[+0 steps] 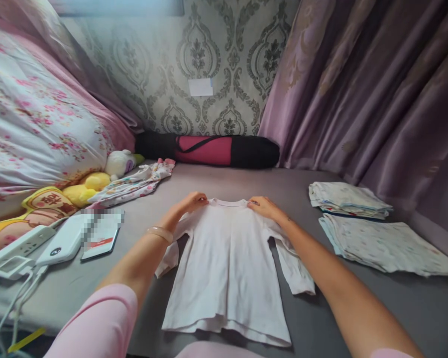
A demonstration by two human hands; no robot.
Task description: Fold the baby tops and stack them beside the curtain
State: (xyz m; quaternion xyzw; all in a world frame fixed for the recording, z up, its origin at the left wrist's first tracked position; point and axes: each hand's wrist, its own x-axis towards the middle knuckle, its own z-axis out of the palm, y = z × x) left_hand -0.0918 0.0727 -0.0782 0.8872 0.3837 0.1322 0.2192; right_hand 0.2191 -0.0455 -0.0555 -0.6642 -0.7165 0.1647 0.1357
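A white long-sleeved shirt (229,263) lies spread on the grey bed sheet (283,181), its collar at the far end and its hem toward me. My left hand (194,201) pinches the left shoulder beside the collar, fingers closed on the cloth. At the opposite shoulder, my right hand (263,206) grips the fabric the same way. Both sleeves hang outward and are partly covered by my forearms. A faint crease runs down the middle of the shirt.
Two folded cloth stacks (349,199) lie at the right. Along the wall rests a black and pink bag (205,150). A patterned garment (134,186), plush toys (85,189), a phone (103,241), a white power bank (61,243) and a power strip (20,248) with cables sit left.
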